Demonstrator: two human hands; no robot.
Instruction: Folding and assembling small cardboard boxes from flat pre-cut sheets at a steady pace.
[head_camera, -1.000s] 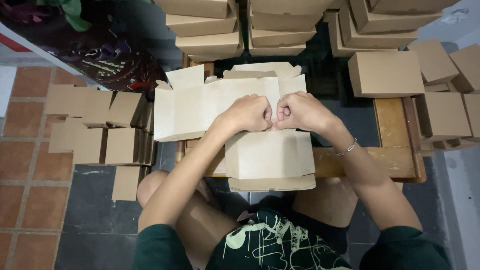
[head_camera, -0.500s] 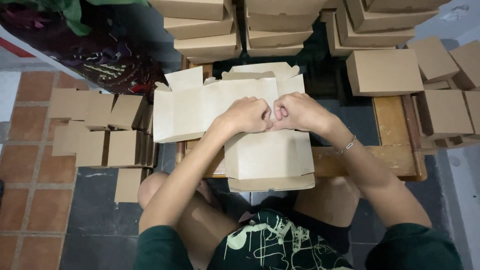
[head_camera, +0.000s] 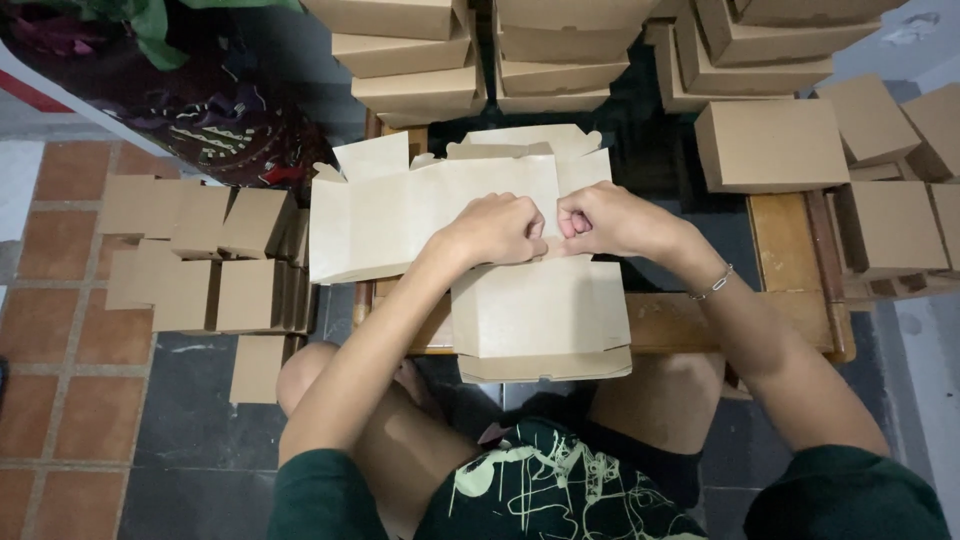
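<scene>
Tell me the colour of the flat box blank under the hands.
Plain light brown cardboard blank, seen best in the head view.

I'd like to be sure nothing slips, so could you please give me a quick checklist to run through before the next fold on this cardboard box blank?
1. Left hand on the box blank: ok, fist pressed on its middle crease.
2. Right hand on the blank: ok, closed beside the left, knuckles nearly touching.
3. Blank supported: ok, it lies on the wooden bench, though its near edge overhangs towards the knees.
4. Side flaps free: ok, the left panel is spread open, uncovered.
5. What the fingers pinch: cannot tell, hidden under the fists.
6. Flat blanks within reach: ok, piled on the floor to the left.
</scene>
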